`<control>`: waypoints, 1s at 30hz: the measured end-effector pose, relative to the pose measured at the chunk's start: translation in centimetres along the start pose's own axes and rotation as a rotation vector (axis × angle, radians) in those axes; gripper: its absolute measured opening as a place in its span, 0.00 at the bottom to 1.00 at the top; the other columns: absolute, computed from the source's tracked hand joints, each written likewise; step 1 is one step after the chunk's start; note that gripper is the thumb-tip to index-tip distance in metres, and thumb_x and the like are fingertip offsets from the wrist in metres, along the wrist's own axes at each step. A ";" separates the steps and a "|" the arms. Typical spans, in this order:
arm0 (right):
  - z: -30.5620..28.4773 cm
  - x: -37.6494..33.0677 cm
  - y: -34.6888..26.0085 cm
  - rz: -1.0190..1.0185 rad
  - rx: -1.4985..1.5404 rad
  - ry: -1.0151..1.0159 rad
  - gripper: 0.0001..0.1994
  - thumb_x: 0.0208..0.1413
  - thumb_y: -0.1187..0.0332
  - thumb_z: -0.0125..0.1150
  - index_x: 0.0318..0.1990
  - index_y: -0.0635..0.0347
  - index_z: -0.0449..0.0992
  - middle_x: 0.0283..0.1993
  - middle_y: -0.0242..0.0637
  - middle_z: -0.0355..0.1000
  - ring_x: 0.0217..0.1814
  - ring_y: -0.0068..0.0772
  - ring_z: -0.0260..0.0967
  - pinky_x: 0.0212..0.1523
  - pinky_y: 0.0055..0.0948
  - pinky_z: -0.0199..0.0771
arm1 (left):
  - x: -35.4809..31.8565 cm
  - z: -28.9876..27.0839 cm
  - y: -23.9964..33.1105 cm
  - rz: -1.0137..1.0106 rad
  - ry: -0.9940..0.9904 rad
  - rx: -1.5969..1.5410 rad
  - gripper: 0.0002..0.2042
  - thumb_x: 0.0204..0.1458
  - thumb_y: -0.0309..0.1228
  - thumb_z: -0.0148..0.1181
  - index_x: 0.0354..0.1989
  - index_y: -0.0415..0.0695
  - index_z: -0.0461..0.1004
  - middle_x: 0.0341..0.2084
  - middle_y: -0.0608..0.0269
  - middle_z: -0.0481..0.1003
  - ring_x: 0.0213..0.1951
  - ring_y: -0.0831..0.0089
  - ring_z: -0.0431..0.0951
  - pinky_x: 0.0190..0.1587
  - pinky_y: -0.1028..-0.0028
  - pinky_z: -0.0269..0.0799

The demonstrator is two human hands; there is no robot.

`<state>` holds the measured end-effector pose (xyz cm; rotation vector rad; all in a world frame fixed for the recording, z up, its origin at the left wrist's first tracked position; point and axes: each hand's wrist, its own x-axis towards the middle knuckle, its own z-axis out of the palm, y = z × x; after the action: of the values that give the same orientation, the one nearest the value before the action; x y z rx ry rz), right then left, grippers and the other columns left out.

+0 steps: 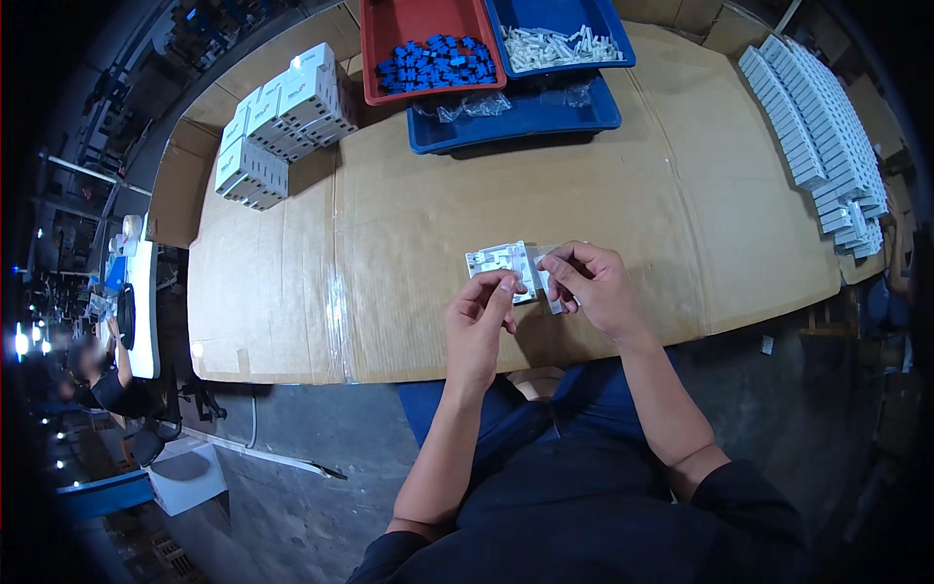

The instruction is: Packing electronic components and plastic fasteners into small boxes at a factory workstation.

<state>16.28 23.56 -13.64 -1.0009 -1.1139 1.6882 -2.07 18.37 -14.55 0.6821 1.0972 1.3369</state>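
A white rectangular plastic housing (498, 258) lies on the cardboard-covered table in front of me, its upper face showing small raised details. Over its near edge is my left hand (477, 316), thumb and fingertips pinched together; whatever they may hold is too small to make out. My right hand (601, 292) is closed, thumb against forefinger, on a clear plastic piece (556, 304) that hangs beside the housing's right edge. Whether this piece is a small bag or a stiff part I cannot tell. Fingers partly hide both the housing and the clear piece.
Beyond my hands stand a red tray (428, 95) of small blue parts and a blue tray (574, 66) of white parts, above another blue tray (525, 127). White boxlike units are stacked at left (255, 173) and right (812, 146). A person (112, 389) sits far left.
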 end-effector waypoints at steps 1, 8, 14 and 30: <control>-0.2 0.1 0.2 0.009 -0.028 -0.009 0.09 0.70 0.68 0.61 0.42 0.65 0.82 0.27 0.30 0.76 0.22 0.14 0.65 0.23 0.18 0.66 | 0.0 0.0 0.0 -0.001 -0.001 0.000 0.09 0.67 0.30 0.61 0.46 0.37 0.80 0.36 0.64 0.81 0.26 0.86 0.71 0.28 0.81 0.69; -0.5 0.5 0.2 0.012 -0.059 -0.004 0.10 0.65 0.65 0.68 0.44 0.65 0.82 0.32 0.33 0.77 0.26 0.18 0.68 0.27 0.20 0.68 | -0.3 -0.2 -0.4 -0.022 0.027 0.005 0.06 0.65 0.29 0.62 0.42 0.39 0.78 0.32 0.67 0.78 0.26 0.84 0.71 0.29 0.79 0.71; 1.1 -1.3 -2.2 -0.576 -0.659 0.206 0.15 0.55 0.68 0.77 0.46 0.63 0.80 0.43 0.37 0.78 0.36 0.29 0.73 0.36 0.26 0.74 | -0.7 0.8 0.2 0.163 0.140 0.215 0.03 0.64 0.24 0.62 0.41 0.38 0.77 0.33 0.68 0.78 0.29 0.85 0.73 0.29 0.81 0.70; 3.8 -1.7 -0.5 -0.153 -0.207 0.153 0.09 0.61 0.73 0.70 0.46 0.69 0.83 0.39 0.35 0.82 0.40 0.21 0.79 0.42 0.24 0.82 | -0.8 1.2 -0.5 0.543 0.094 0.568 0.05 0.57 0.17 0.67 0.39 0.37 0.78 0.36 0.62 0.77 0.29 0.80 0.77 0.32 0.78 0.72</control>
<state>13.40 21.07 -11.79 -1.1236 -1.2481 1.3719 -0.67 17.72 -14.30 1.4238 1.4502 1.5232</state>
